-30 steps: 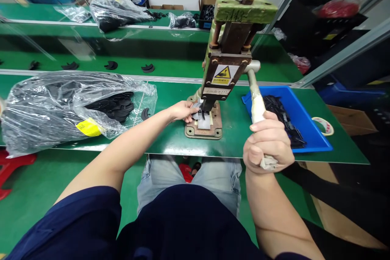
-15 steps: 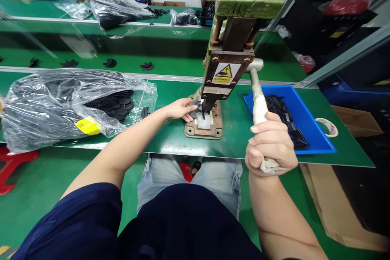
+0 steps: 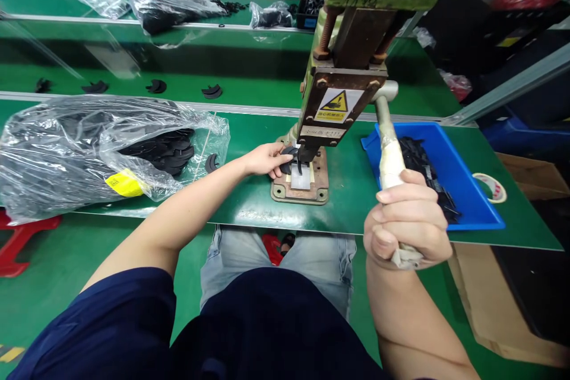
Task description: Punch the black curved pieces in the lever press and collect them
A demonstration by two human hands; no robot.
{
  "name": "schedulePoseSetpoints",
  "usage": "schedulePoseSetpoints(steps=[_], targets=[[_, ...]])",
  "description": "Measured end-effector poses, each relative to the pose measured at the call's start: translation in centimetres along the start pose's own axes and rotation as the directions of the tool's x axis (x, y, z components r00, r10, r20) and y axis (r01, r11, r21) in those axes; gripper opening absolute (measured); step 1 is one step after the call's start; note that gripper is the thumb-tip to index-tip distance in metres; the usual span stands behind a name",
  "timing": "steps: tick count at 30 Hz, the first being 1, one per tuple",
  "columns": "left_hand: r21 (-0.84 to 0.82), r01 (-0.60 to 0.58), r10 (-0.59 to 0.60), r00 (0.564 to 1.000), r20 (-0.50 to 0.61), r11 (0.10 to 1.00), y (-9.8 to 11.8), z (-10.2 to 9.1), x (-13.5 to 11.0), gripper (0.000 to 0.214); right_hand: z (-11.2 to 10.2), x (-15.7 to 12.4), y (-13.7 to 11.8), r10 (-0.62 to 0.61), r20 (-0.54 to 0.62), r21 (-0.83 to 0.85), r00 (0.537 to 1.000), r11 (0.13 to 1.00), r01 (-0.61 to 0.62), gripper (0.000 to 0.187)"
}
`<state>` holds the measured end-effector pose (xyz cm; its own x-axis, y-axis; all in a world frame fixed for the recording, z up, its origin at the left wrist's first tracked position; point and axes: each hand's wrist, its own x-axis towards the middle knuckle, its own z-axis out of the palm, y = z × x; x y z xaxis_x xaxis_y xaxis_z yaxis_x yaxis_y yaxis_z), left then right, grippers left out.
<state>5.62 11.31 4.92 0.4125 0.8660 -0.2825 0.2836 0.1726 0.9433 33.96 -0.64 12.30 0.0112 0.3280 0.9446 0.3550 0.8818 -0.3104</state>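
Note:
My left hand [image 3: 266, 160] pinches a curved black plastic part [image 3: 287, 161] on the base plate [image 3: 317, 190] of a green hand press [image 3: 342, 95]. The part lies under the dark ram [image 3: 308, 151]; whether the ram touches it I cannot tell. My right hand [image 3: 407, 219] is wrapped round the taped lever [image 3: 389, 148] of the press, which slants down towards me. A pale metal plate [image 3: 300, 179] sits on the base in front of the part. On the press front is a yellow warning label [image 3: 335, 104].
To the left lies a clear plastic bag [image 3: 66, 148] of black parts, with a loose curved part [image 3: 211, 162] by its mouth. A blue bin [image 3: 478, 202] with black pieces and a tape roll [image 3: 490, 188] are at the right. Several parts [image 3: 155, 86] line the strip behind.
The view has shifted slightly, so the press appears larger and further right. Both hands keep their holds on the black part and the lever; the lever's own movement is hard to judge.

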Motion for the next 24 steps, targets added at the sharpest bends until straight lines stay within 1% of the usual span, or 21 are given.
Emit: schedulePoseSetpoints(steps=[3,7,10,13,16,18,20,21,22,23,24], targets=[[0.008,0.024,-0.024,1.0,-0.013,1.0,0.2,0.1,0.0,0.033,0.0,0.0,-0.1,0.011,0.006,-0.001,1.0,1.0,-0.011,0.034],[-0.012,0.119,-0.119,0.993,0.018,0.993,1.0,-0.1,0.2,0.032,0.1,0.1,0.1,-0.009,0.0,-0.012,1.0,1.0,0.009,0.035],[-0.046,0.222,-0.221,0.975,0.026,0.974,1.9,-0.1,0.4,0.033,0.1,0.0,0.2,-0.022,-0.005,0.003,1.0,1.0,0.022,0.034],[-0.067,0.321,-0.321,0.947,0.012,0.945,2.6,0.1,0.5,0.033,0.1,-0.3,0.1,-0.016,-0.013,0.011,1.0,1.0,0.016,0.033],[-0.082,0.362,-0.364,0.931,-0.016,0.929,2.8,0.5,0.2,0.03,0.2,-0.1,-0.2,0.009,-0.005,0.009,1.0,1.0,-0.009,0.035],[-0.092,0.352,-0.357,0.933,-0.045,0.931,2.6,0.7,-0.1,0.029,0.5,1.4,-0.3,0.01,-0.033,0.049,0.999,0.999,-0.008,0.034],[-0.102,0.329,-0.336,0.94,-0.064,0.939,2.4,1.0,-0.3,0.03,1.0,4.3,-0.4,-0.01,-0.119,0.125,0.993,0.992,0.025,0.023],[-0.109,0.315,-0.324,0.944,-0.066,0.943,2.3,1.2,-0.4,0.03,1.2,6.2,-0.4,-0.028,-0.15,0.16,0.988,0.986,0.052,0.021],[-0.118,0.301,-0.31,0.948,-0.065,0.946,2.2,1.3,-0.5,0.031,1.4,8.1,-0.4,-0.04,-0.167,0.195,0.985,0.978,0.073,0.031],[-0.13,0.284,-0.294,0.954,-0.064,0.95,2.1,1.4,-0.7,0.032,1.5,9.9,-0.3,-0.039,-0.156,0.225,0.987,0.972,0.074,0.042],[-0.145,0.263,-0.275,0.959,-0.067,0.954,2.1,1.5,-1.0,0.033,1.6,11.4,-0.2,-0.015,-0.128,0.257,0.992,0.965,0.048,0.051]])
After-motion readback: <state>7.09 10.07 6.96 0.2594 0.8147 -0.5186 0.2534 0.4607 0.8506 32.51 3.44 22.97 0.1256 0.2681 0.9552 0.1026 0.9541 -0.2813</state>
